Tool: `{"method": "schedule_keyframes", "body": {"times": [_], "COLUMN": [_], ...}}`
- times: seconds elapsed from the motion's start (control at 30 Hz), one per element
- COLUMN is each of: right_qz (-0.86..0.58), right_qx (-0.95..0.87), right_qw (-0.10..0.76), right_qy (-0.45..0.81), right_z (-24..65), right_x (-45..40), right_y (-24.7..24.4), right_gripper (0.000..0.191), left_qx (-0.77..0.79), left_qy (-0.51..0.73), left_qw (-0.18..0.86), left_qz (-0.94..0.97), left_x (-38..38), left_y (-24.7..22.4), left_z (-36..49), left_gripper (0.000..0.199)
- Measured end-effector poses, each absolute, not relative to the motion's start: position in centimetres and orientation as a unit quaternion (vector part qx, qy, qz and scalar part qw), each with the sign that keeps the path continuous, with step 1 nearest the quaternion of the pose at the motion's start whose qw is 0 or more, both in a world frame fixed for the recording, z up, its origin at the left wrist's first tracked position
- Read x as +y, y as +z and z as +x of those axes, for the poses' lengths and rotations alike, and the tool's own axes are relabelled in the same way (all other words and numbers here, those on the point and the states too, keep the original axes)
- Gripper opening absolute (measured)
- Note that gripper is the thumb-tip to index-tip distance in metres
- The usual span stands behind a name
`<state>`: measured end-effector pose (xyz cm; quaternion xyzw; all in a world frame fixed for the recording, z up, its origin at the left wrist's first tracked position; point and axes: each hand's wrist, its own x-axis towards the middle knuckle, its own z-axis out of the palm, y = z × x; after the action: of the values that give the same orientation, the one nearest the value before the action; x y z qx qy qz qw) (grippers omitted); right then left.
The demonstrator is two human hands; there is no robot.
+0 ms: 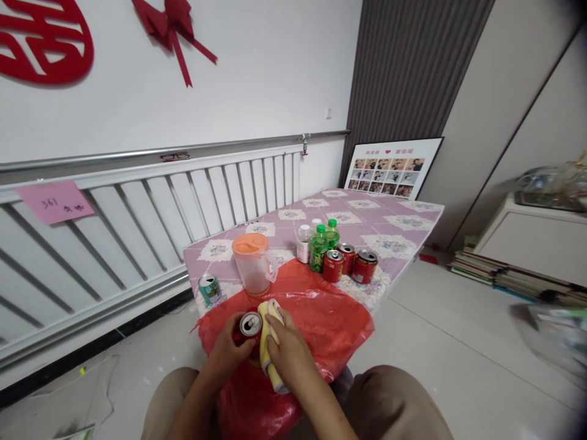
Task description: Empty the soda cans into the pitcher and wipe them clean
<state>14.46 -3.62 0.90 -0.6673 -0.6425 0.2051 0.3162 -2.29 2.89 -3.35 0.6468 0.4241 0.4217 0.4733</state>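
Note:
My left hand (229, 348) is wrapped round an opened red can (251, 325), its silver top facing up. On the can's right side, my right hand (288, 348) grips a folded yellow cloth (270, 348) with a pale purple edge, pressed against the can. Both hands are over a red plastic sheet (316, 321) that covers the near end of the table and hangs over its edge. Just beyond the hands stands a clear pitcher (254, 272) with an orange lid. The can's lower part is hidden by the fingers and cloth.
A green can (210, 289) stands at the table's left edge. Right of the pitcher are red cans (364, 267), green-capped bottles (317, 249) and white-capped bottles (303, 244). The flowered tablecloth (358, 214) runs back to a photo board (389, 166). A white radiator (160, 214) flanks the left side.

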Motion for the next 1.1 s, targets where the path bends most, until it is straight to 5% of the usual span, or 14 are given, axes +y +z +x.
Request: {"method": "schedule_keyframes", "body": {"times": [0.27,0.5,0.7,1.1], "right_qz": [-0.694,-0.678,-0.654,-0.669], "right_qx": [-0.644,-0.644,-0.643,-0.655], "right_qw": [0.242,0.284,0.346,0.276], "right_qy": [0.213,0.211,0.198,0.216], "right_z": [14.3,14.4,14.6,14.7], "right_x": [-3.9,-4.2,-3.7,-3.9], "right_y": [0.1,0.4,1.2,0.0], "right_gripper": [0.054,0.054,0.051,0.054], "left_qx": [0.475,0.542,0.528,0.457], "left_qy": [0.424,0.443,0.456,0.42], "left_qw": [0.401,0.271,0.329,0.414], "left_qz": [0.659,0.661,0.637,0.666], "left_x": [2.2,2.1,2.4,2.6], "left_y": [-2.8,-3.4,-3.4,-2.5], "left_z": [-1.4,-0.6,-0.6,-1.9], "left_gripper": [0.052,0.051,0.062,0.049]}}
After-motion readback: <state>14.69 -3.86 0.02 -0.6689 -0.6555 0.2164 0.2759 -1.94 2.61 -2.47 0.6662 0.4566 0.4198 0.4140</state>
